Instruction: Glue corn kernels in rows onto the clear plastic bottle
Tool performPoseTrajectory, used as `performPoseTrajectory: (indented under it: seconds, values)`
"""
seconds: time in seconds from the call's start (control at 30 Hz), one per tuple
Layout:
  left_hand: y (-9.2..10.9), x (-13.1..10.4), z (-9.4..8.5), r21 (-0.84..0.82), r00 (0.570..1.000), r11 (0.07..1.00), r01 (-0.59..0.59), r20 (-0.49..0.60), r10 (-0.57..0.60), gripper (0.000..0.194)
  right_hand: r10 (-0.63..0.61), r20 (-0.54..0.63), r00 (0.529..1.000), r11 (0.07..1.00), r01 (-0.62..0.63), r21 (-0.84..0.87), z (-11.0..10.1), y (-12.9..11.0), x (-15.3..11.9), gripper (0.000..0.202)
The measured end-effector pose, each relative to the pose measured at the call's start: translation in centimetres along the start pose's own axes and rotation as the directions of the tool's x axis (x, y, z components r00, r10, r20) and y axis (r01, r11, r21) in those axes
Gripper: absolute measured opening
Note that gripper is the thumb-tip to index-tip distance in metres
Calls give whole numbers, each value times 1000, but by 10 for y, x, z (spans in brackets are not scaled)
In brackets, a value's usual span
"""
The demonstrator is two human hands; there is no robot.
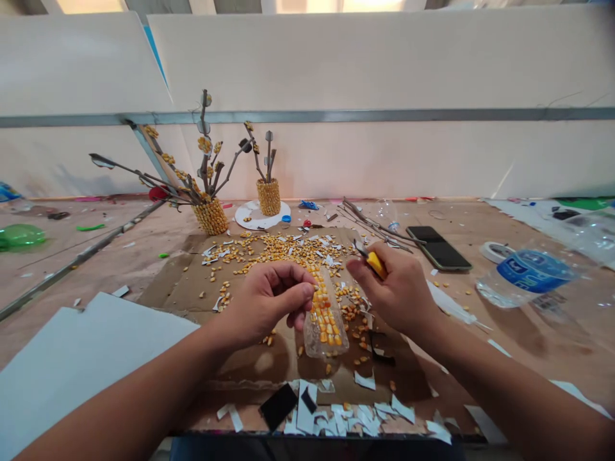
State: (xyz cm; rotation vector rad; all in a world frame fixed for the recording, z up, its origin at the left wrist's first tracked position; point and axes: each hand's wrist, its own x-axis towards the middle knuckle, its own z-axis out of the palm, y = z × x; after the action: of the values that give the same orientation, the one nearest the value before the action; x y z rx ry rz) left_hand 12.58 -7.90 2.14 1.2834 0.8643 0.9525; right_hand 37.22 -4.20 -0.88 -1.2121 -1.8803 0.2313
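My left hand [281, 296] is closed, thumb and fingers bent together at the left edge of a clear plastic strip [312, 347]. Rows of yellow corn kernels [329, 320] cover the strip's middle. My right hand [396, 288] grips a small yellow-handled tool [376, 264] with a dark, thin tip; its exact kind is not clear. That tip points up and left, apart from the strip. Beneath both hands, loose corn kernels [293, 246] and white scraps are scattered on a cardboard sheet [168, 282].
Two kernel-covered pots, a larger one [210, 216] and a smaller one [269, 197], hold twigs at the back. To the right lie a phone [439, 247], a tape roll [497, 251] and a plastic bottle [526, 272]. White board [96, 365] covers the front left.
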Motion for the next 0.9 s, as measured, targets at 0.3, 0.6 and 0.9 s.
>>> performPoseTrajectory:
  seconds: [0.3,0.6,0.9]
  values:
    - [15,-12,-14,785,946,531,-319,229,230,11,-129,113,985,973,103,206,5,-9,-11,21]
    - [11,-16,-12,833,907,361,-420,403,125,16,31,330,943,959,-121,257,7,-6,-10,26]
    - [7,-16,-10,842,882,264,-470,438,173,19,70,451,890,928,-223,297,11,-5,-13,25]
